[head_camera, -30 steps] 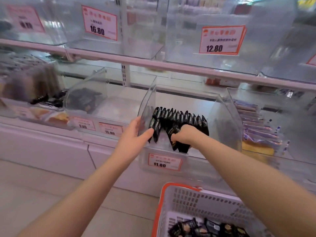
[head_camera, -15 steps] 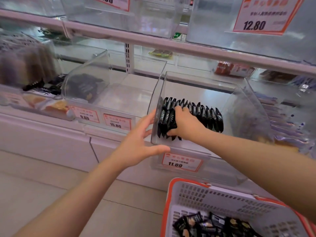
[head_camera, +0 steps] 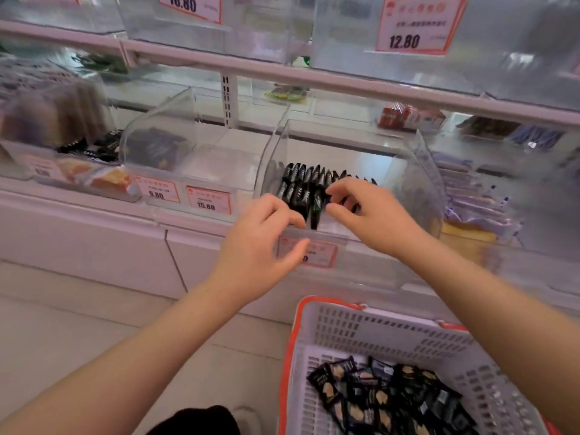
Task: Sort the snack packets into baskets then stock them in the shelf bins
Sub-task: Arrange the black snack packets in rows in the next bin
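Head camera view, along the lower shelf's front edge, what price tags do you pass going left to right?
9.80 tag → 15.80 tag → a tag partly hidden by the left hand, below the bin of black packets.

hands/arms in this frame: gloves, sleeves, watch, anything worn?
Nothing worn that shows. The left hand and right hand are bare: no gloves, rings or markings visible. Both forearms are bare from the wrist to the frame edge, with no sleeve, watch or band in view. Upper arms are out of frame, so short sleeves can't be ruled out.
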Demonstrator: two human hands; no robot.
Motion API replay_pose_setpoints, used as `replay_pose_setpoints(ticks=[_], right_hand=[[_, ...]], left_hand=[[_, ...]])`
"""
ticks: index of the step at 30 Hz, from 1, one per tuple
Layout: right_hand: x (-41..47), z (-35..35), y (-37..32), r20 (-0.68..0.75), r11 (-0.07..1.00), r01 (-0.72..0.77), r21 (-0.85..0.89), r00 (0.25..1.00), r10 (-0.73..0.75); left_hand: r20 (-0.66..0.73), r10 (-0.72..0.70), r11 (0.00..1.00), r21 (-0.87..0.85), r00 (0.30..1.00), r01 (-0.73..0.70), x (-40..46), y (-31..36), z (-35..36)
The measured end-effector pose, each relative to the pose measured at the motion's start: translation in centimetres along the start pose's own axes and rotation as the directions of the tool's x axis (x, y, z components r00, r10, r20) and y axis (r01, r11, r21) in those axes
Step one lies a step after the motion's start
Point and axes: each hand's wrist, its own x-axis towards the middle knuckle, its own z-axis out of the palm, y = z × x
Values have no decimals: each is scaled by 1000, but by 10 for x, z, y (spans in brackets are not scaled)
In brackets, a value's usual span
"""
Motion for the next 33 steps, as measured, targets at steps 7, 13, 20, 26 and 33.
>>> replay_pose_setpoints(ticks=[7, 13, 20, 26, 33], right_hand=[[-161, 23, 75, 227, 971, -232, 62, 950, 213], [-258, 109, 171, 602, 837, -509, -199, 610, 514], [-321, 181, 245, 555, 756, -500, -423, 516, 652], [-333, 210, 296, 585, 777, -387, -496, 513, 628], [-349, 219, 317, 512, 766, -498, -407, 570, 643]], left_hand=[[734, -37, 997, -21, 678, 78, -49, 42, 92], [948, -150, 986, 122, 279, 116, -122, 56, 198], [954, -287, 952, 275, 85, 133, -205, 52, 288], [933, -338, 936, 319, 121, 148, -230, 47, 336], [895, -374, 926, 375, 243, 42, -224, 43, 395]])
